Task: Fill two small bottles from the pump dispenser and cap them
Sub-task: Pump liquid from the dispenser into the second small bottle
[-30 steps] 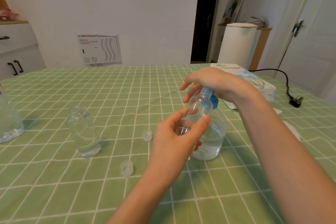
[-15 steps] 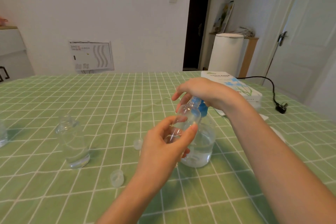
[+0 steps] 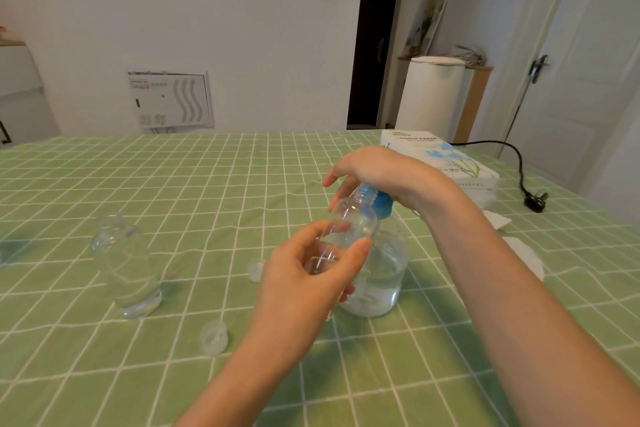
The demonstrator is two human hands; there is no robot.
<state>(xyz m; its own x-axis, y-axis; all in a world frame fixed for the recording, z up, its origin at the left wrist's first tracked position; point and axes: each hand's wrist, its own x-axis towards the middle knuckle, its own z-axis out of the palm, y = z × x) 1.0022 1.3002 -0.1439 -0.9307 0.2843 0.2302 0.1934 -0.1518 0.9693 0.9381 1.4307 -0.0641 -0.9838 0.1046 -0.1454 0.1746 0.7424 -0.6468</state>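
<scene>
- One small clear bottle [image 3: 349,229] is in your left hand [image 3: 304,281], thumb and fingers curled round its lower body. Its long axis leans, with the open mouth up and away, right at the blue pump head [image 3: 381,203].
- Your right hand [image 3: 377,170] lies over that pump head, fingers relaxed, gripping nothing.
- The pump dispenser [image 3: 381,274] stands upright just behind the held bottle.
- The second bottle [image 3: 126,267] stands upright, well to the left.
- The near cap [image 3: 213,341] and far cap [image 3: 255,270] lie between the second bottle and your left hand.
- The box [image 3: 446,159] at the right edge reads "TISSUE PAPER".
- The green checked tablecloth [image 3: 207,184] runs open to the far edge.

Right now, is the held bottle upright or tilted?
Tilted: the bottle leans, its uncapped neck angled toward the blue pump, its lower part gripped by the left hand.
</scene>
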